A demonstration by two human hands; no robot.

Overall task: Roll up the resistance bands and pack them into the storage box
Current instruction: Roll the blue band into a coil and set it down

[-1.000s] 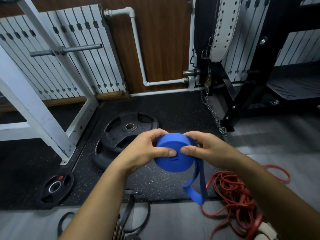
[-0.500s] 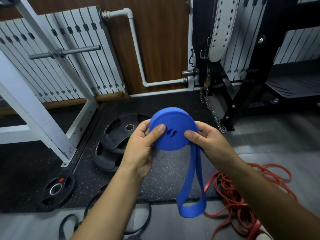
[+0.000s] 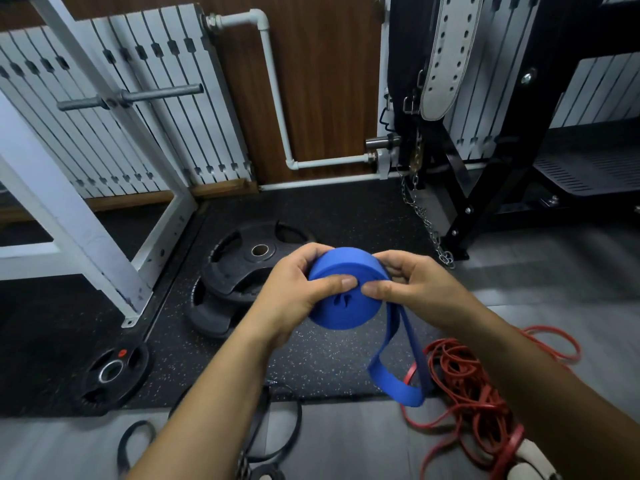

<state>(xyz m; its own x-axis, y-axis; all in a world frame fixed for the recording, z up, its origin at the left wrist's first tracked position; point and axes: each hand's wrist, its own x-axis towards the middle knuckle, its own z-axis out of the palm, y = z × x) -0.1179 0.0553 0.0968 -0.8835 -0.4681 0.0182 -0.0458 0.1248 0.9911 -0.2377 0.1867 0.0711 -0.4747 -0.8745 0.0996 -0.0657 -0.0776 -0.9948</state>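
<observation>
Blue band [image 3: 346,299]: wound into a thick coil, held up in front of the person above the black speckled mat [image 3: 346,209]; a loose loop of it hangs down on the right.
Left hand [image 3: 294,299]: grips the coil's left side, fingers curled over the rim, thumb pressed on the flat face.
Right hand [image 3: 412,282]: grips the right side, thumb on the face just beside the other thumb, fingers bent round the edge.
Red bands [image 3: 464,386]: tangled heap on the floor, lower right.
Black bands [image 3: 277,431]: on the grey floor, near the bottom edge.
Weight plates [image 3: 239,271]: stacked on the mat, behind the left hand.
</observation>
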